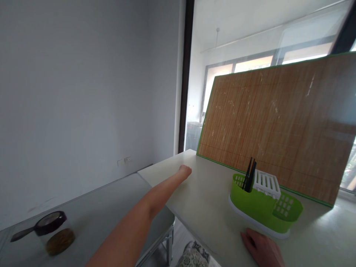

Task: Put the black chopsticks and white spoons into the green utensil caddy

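Note:
My left hand (185,171) is stretched forward over the far left part of the white table (211,200), its fingers curled in. Whatever it may hold is hidden from this side. Low in the view, my right hand (263,247) rests loosely curled on the tabletop, just in front of the white base of a green utensil caddy (261,207). Nothing shows in its fingers. Black chopsticks (249,175) stand upright in the caddy's left part. A white slotted rack (267,183) sits across its back rim, and the right compartment has holes in its wall.
Behind the caddy, a large bamboo board (272,122) with green edging leans near a glass window. A lower grey table (116,207) adjoins on the left. On it is a dark round pan-like thing with a handle (50,222), above a brown round item (60,241).

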`<state>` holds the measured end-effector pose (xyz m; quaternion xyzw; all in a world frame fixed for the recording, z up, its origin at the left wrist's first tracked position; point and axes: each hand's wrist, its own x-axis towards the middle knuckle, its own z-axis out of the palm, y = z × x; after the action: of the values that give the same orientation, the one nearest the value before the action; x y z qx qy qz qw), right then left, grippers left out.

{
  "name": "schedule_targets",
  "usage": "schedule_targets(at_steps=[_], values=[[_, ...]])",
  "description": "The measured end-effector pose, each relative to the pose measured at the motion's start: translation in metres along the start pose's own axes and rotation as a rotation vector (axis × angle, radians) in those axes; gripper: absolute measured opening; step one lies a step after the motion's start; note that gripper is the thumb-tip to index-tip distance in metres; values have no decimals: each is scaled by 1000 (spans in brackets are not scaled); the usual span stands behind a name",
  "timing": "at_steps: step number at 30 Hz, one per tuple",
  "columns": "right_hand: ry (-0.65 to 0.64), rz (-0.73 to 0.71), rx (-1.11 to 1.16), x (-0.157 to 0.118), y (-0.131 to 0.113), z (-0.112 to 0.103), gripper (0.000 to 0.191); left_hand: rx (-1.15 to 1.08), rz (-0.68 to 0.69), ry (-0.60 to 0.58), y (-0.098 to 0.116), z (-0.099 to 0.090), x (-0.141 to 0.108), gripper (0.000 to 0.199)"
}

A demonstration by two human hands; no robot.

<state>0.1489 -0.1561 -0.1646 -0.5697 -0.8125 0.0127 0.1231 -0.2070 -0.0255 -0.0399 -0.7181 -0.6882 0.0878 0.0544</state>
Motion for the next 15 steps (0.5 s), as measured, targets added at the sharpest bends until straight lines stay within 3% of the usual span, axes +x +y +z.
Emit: schedule_targets(at_steps=[7,15], values=[[-32,18,4,0,-1,-4,38,-78,-82,51,-3,30,-6,30],[-92,58,26,0,-2,-6,41,-166,-221,243,4,55,-21,51]])
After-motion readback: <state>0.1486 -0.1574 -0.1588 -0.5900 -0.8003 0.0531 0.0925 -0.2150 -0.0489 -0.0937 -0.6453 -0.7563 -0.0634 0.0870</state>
